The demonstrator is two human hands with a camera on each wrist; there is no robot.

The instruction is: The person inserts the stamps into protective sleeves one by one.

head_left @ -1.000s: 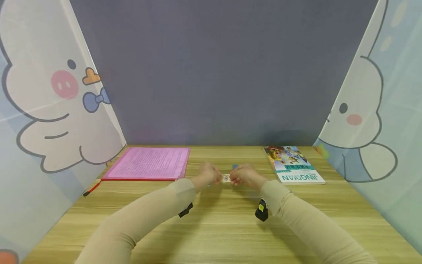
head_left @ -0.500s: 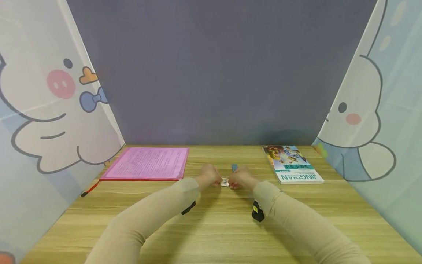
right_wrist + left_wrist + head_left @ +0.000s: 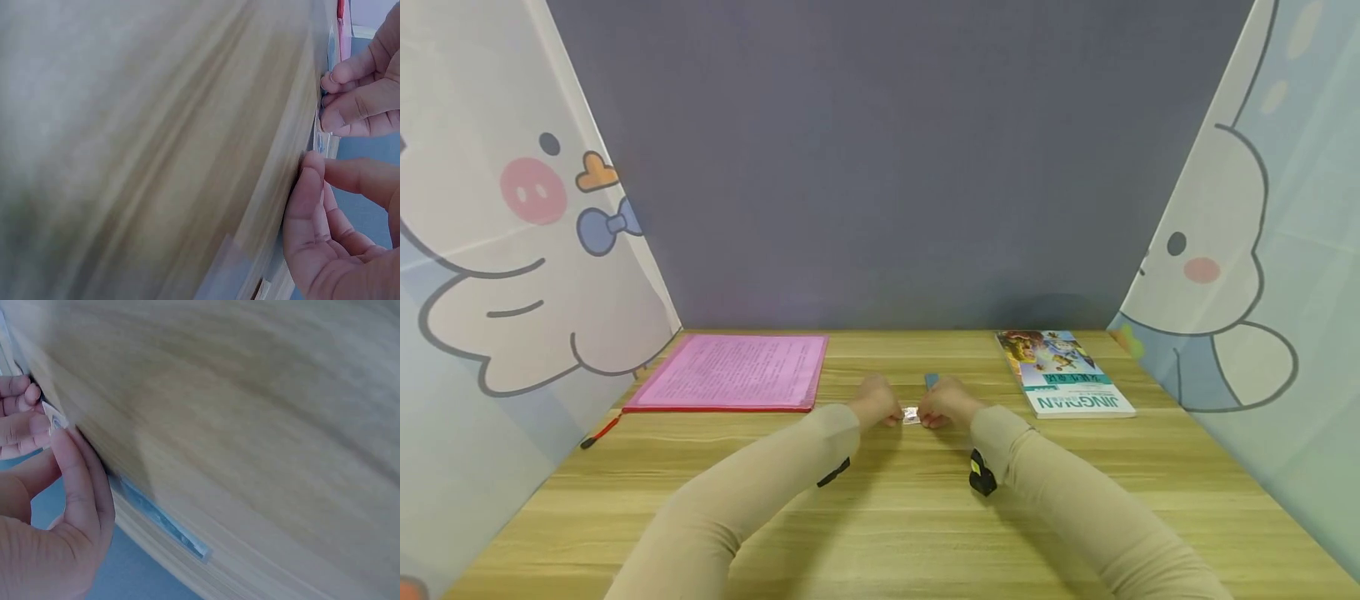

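Observation:
A small pale paper card [image 3: 911, 415] with a printed mark, postage-stamp-like in size, lies low over the table between my hands. My left hand [image 3: 877, 402] pinches its left edge with thumb and fingertips. On the opposite edge my right hand [image 3: 950, 403] pinches too. In the left wrist view the card [image 3: 55, 419] shows tilted between both sets of fingertips; in the right wrist view only a sliver of the card [image 3: 320, 142] is visible. Just beyond my right hand lies a blue strip [image 3: 932, 380], partly hidden. A blue printed strip [image 3: 165, 519] rests near my left hand.
A pink sheet folder [image 3: 730, 372] with a red spine and cord lies at the back left of the wooden table [image 3: 880, 517]. At the back right is a colourful book [image 3: 1063, 375]. A grey panel [image 3: 895, 167] rises behind, with printed cloth walls on both sides.
Both hands have lowered slightly toward the table and come a little closer together, still holding the card. Its face has turned glossier to the camera. The head view has shifted slightly.

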